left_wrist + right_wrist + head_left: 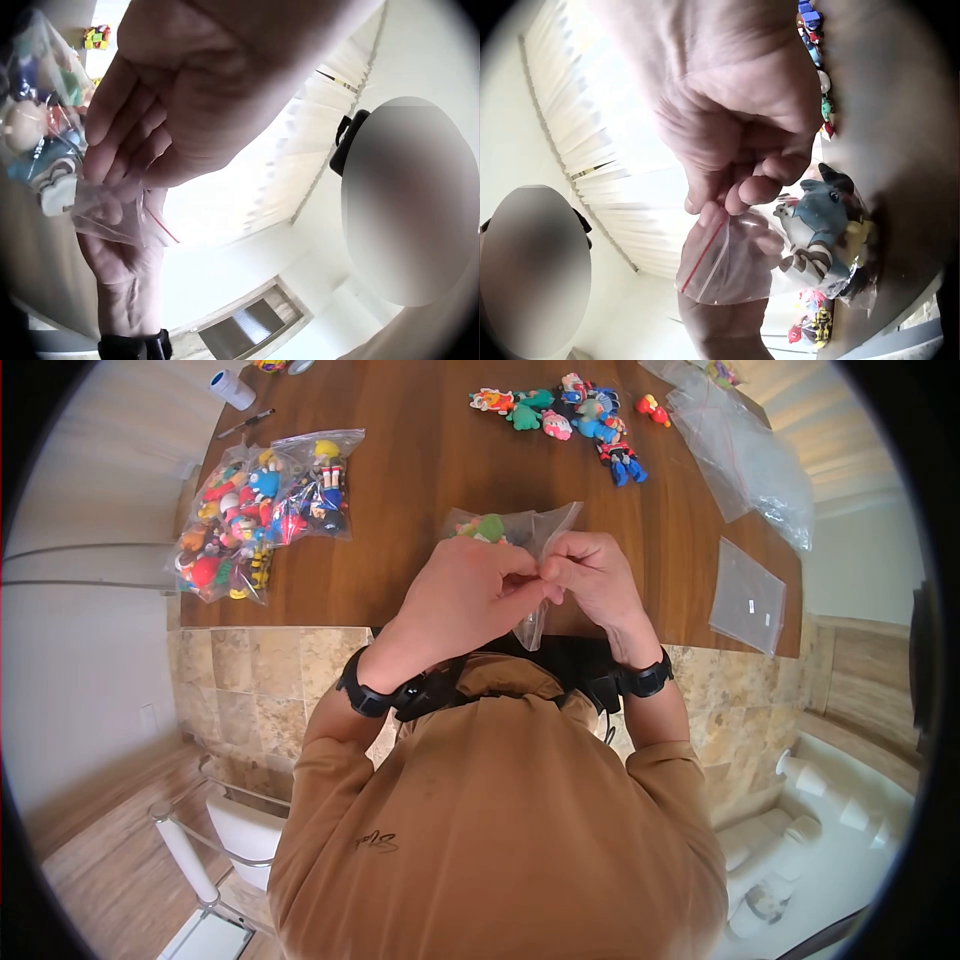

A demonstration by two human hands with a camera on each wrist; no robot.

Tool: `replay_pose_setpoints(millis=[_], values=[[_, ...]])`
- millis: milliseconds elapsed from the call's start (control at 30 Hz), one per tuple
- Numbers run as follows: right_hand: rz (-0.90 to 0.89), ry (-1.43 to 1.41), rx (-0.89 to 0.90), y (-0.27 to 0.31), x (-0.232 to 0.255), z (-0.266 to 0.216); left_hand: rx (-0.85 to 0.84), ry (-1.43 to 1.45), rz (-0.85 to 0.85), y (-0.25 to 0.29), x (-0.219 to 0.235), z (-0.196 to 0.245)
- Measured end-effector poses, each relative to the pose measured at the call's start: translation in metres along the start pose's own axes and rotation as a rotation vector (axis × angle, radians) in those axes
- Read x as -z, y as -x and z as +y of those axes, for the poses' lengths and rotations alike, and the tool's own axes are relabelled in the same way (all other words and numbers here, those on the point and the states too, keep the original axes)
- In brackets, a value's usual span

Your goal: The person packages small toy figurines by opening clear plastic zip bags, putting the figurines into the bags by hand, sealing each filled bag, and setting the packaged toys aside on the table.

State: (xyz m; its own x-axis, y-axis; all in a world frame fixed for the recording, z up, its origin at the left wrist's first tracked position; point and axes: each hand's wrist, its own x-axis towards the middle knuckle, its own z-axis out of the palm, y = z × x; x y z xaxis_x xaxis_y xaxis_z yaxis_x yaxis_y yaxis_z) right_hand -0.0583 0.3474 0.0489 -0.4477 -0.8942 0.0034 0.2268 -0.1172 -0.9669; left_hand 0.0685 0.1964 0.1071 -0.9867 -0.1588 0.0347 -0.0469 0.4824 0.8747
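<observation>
In the head view my left hand [455, 595] and right hand [603, 585] meet over the table's near edge. Both pinch the top of a clear zip bag [556, 525], fingertips close together along its opening strip. A green toy figure [488, 526] shows through the bag beyond my left hand. The right wrist view shows a blue-grey toy figure [826, 214] with striped parts inside it, below the bag's red-lined strip [705, 259]. From the left wrist, a white piece [58, 196] and several colourful figures appear through the plastic. My palms hide part of the bag.
Filled bags of toy figures [235, 510] lie at the table's left, near a pen [246, 424] and a white bottle [232, 390]. Loose figures [580, 415] cluster at the far side. Empty plastic bags [740, 450] and a flat bag [748, 596] lie at the right.
</observation>
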Motion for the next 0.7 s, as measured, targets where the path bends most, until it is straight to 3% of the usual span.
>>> replay_pose_setpoints(millis=[133, 200, 333, 400, 433, 500, 567, 600, 700], values=[[-0.001, 0.050, -0.011, -0.005, -0.008, -0.010, 0.009, 0.002, -0.108, -0.003, 0.016, 0.002], [-0.007, 0.019, -0.012, -0.006, -0.008, -0.008, 0.046, 0.352, -0.153, -0.003, 0.016, -0.010], [0.067, 0.049, -0.016, -0.008, -0.007, -0.015, 0.037, 0.526, -0.111, -0.004, 0.016, -0.024], [0.109, 0.037, -0.018, -0.005, 0.006, -0.023, 0.086, 0.416, 0.207, -0.001, 0.024, -0.023], [0.151, 0.024, -0.025, -0.004, 0.016, -0.026, 0.077, 0.412, 0.204, 0.000, 0.031, -0.022], [0.175, 0.048, -0.022, -0.003, 0.028, -0.037, 0.085, 0.458, 0.370, 0.000, 0.044, -0.019], [0.221, 0.596, -0.022, -0.005, 0.034, -0.053, 0.107, 0.482, 0.383, -0.003, 0.036, -0.013], [0.314, 0.722, -0.005, -0.006, 0.035, -0.056, 0.073, 0.480, 0.350, -0.005, 0.031, -0.013], [0.384, 0.697, 0.160, 0.012, 0.020, -0.076, 0.062, 0.562, 0.288, -0.017, 0.004, -0.013]])
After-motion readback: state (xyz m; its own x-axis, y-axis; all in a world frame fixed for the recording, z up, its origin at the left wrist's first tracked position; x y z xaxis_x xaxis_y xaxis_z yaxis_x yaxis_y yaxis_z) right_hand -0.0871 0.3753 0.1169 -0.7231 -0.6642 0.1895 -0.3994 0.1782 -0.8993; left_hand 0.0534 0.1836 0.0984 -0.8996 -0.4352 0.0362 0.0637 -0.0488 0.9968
